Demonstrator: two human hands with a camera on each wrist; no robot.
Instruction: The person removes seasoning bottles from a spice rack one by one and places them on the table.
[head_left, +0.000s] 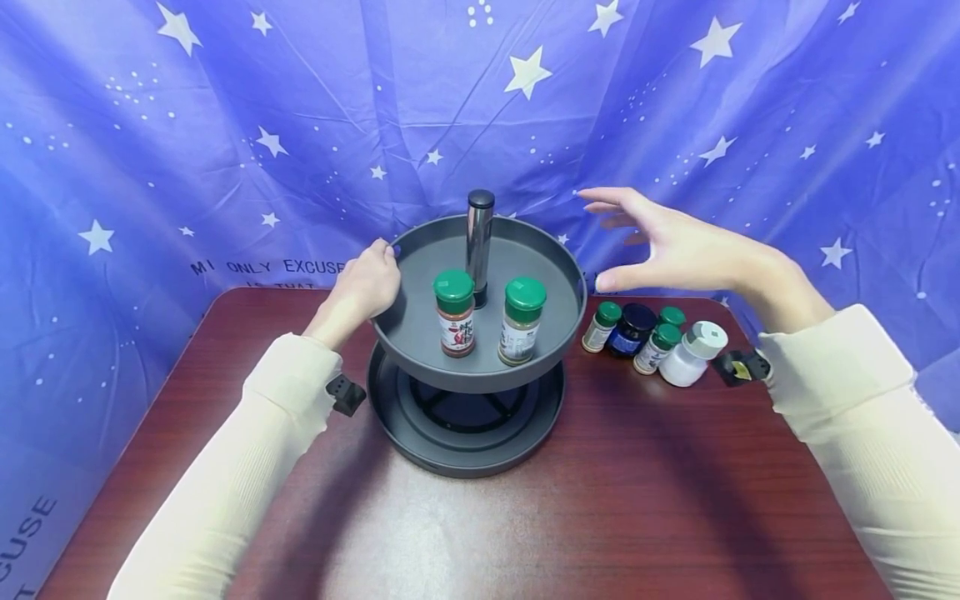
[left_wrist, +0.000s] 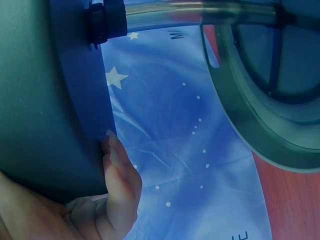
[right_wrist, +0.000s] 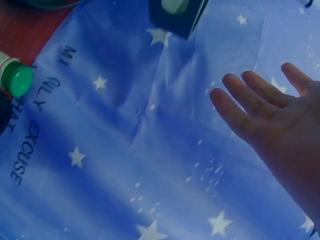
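A grey two-tier turntable stands mid-table, with a chrome post [head_left: 479, 242] through its centre. Its upper tray [head_left: 420, 329] carries two green-capped spice jars [head_left: 455, 314] [head_left: 522, 322]. My left hand [head_left: 375, 271] grips the upper tray's left rim, fingers curled over the edge. In the left wrist view the thumb [left_wrist: 117, 175] presses the tray's outer wall [left_wrist: 50, 100]. My right hand [head_left: 611, 240] hovers open to the right of the tray, above a cluster of bottles, holding nothing. The right wrist view shows its straight fingers [right_wrist: 250, 102] against the cloth.
The lower tray [head_left: 465, 457] holds nothing that shows. Right of the turntable stand green-capped bottles [head_left: 602, 326] [head_left: 656, 348], a dark blue jar [head_left: 632, 329] and a white bottle [head_left: 692, 354]. A starred blue cloth [head_left: 225, 125] hangs behind the brown table [head_left: 600, 517].
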